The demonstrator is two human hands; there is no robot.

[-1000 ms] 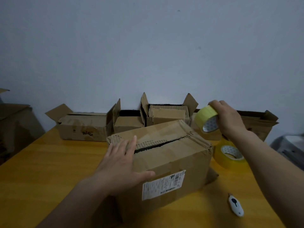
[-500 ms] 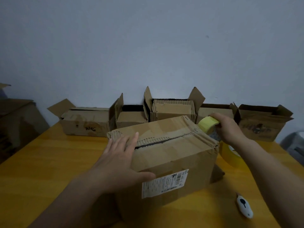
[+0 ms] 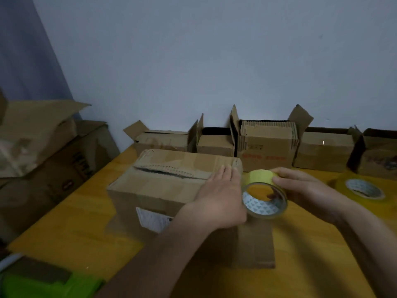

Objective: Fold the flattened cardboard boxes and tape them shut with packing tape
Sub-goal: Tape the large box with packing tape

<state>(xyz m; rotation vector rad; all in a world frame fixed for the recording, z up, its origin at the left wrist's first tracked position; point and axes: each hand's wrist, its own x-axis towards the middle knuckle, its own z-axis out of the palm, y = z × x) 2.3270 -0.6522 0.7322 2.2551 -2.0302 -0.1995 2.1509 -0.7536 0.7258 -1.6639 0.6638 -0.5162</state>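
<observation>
Flanking spare tape roll (image 3: 364, 189) — open boxes (image 3: 266, 143) behind.

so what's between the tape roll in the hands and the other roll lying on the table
In the head view, the right hand gripping the held tape roll fills that stretch; beyond it, bare yellow table reaches the second roll.

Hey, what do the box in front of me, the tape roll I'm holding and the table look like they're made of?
Box: matte brown corrugated cardboard; fluted layers show along the flap edge at the top seam.
Tape roll: glossy, translucent yellowish plastic film, probably on a printed card core.
Table: smooth orange-yellow surface, likely varnished wood or laminate; blur hides any grain.
</observation>
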